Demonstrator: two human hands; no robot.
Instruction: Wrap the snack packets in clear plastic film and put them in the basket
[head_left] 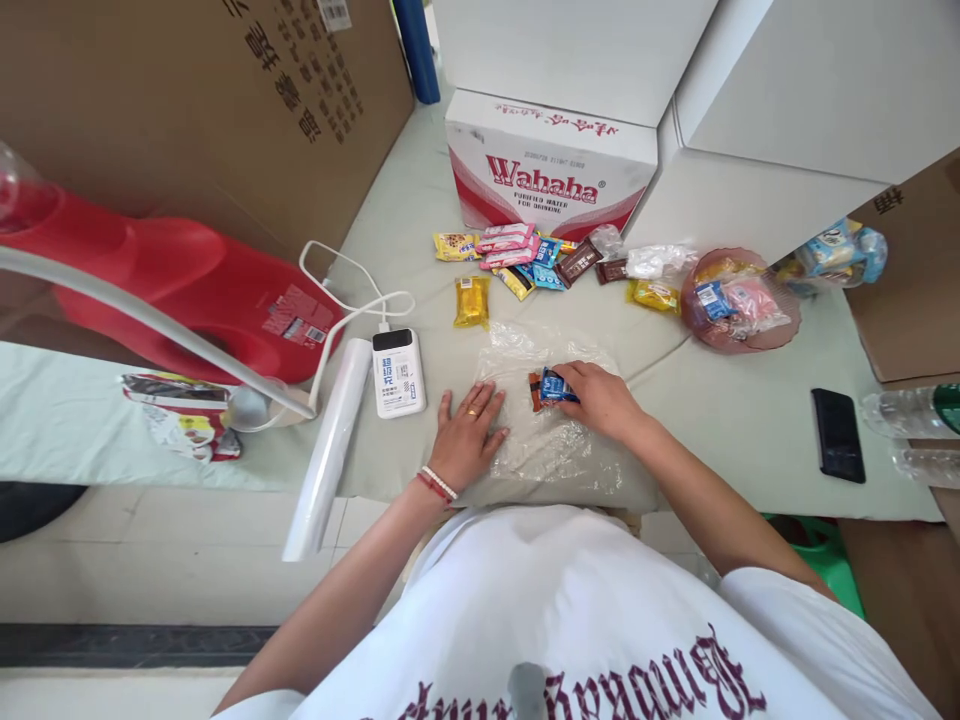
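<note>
On the table (720, 410), well to the left of the left grip, we see a red jug (175, 290) lying on its side, and nearer to us a red-and-white snack bag (187, 425). Between these and the left grip lies a white roll (330, 450), its near end jutting past the table edge, and then, just beside the left grip, a white power bank (398, 375) with a cable plugged in. The left grip (465, 435) is palm down, fingers spread and holding nothing, at the left edge of a clear plastic film (585, 455). Beyond it we see a yellow packet (472, 302). Farther out, between the two grips, pink packets (508, 245) lie in front of a water box (551, 170). Over the film, a brown packet (535, 392) shows just left of the right grip; whether it is held too, we cannot tell. Against it is a blue packet (553, 386), in the fingers of the right grip (600, 400), which is closed around it. Beyond and to the right of that grip stands a pink bowl (742, 340) of packets; well to its right lie a black phone (838, 435) and a clear bottle (904, 410).
</note>
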